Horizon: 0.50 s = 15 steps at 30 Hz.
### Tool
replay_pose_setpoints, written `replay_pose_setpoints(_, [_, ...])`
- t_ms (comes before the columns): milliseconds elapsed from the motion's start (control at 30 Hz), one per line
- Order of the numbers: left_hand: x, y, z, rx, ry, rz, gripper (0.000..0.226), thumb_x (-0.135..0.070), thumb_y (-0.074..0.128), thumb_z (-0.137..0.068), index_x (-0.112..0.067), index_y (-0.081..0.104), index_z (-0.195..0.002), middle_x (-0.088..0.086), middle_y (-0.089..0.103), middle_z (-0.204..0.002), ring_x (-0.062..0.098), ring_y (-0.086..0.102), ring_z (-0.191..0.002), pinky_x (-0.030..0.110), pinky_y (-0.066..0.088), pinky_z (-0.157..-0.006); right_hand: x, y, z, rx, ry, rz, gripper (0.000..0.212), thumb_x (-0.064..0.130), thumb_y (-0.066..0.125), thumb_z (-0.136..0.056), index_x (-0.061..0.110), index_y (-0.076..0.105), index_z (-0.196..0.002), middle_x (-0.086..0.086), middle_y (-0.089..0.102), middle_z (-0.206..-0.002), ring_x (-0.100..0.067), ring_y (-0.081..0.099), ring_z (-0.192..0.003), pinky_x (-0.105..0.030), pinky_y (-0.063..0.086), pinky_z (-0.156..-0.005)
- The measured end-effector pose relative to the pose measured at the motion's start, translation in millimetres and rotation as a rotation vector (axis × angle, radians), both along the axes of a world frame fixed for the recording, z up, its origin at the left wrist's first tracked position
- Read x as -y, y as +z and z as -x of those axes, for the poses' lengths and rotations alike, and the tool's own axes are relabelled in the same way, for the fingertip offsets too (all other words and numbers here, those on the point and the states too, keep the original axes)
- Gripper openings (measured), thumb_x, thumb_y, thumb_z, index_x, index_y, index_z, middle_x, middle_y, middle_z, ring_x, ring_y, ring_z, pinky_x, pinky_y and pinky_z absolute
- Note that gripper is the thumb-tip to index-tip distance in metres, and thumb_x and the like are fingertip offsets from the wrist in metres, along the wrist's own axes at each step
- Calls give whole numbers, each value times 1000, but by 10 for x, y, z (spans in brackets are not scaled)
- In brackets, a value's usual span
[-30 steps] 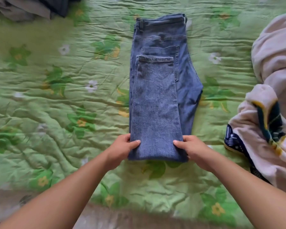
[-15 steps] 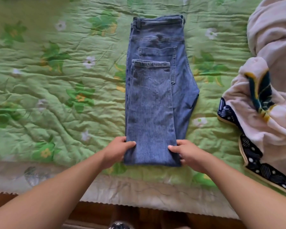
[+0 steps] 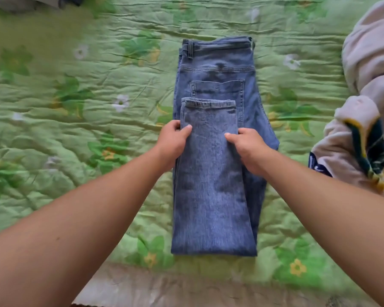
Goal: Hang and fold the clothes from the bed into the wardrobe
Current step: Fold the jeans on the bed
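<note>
nearest, along the bed's edge, runs a pale, faded strip of cloth (image 3: 164, 289), crumpled and dull. beyond it spreads the green quilt (image 3: 75, 134), thin and puckered all over with stitched wrinkles, printed with leaves and small white and yellow flowers. the jeans (image 3: 213, 196) lie flat on it in the middle. they form a long narrow rectangle of mid-blue denim with a faint streaky wash. the legs are folded up over the seat. the fold is at the near end, the hems lie across the back pocket, and the waistband with its belt loop is at the far end.

two bare forearms reach in from the near corners. the left hand (image 3: 172, 140) grips the left edge of the upper leg layer, thumb on top and fingers tucked behind the edge. the right hand (image 3: 246, 145) grips the right edge the same way, thumb pressed on the denim and fingers curled down over the side. both hold the cloth just short of the hems, so most of the folded length lies nearer than the grip, and only the seat and waistband lie beyond it.

half a second ago the hands held the near fold. they now sit far up the legs, while the jeans keep the same fold.

to the right lies a heap of soft pale pink fabric (image 3: 368, 63) with dark blue and yellow trim. in the far left corner is a blurred grey pile of clothes (image 3: 20, 3).
</note>
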<state>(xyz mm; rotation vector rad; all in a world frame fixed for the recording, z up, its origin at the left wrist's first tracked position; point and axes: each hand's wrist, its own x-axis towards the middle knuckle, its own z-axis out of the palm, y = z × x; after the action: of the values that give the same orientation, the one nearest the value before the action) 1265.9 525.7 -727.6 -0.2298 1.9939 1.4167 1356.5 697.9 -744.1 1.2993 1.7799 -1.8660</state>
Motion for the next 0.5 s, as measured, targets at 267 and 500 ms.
replay_pose_setpoints(267, [-278,107,818,-71,46,-20,6,-18,58,-101,-20,62,-96,4,69,-97,20,64,-85,28,49,-64,-396,87,768,-109,-32,-117,27,21,65,-95,15,54,-71,1,58,-65,-15,54,-60,-27,41,-59])
replay_pose_setpoints(500, [-789,-13,1741,-127,-7,4,14,-12,58,-99,-22,60,-89,-1,64,-87,19,61,-80,26,48,-61,-815,-3,1641,-110,-30,-126,18,13,65,-94,14,57,-77,-7,63,-77,-22,60,-70,-37,48,-67])
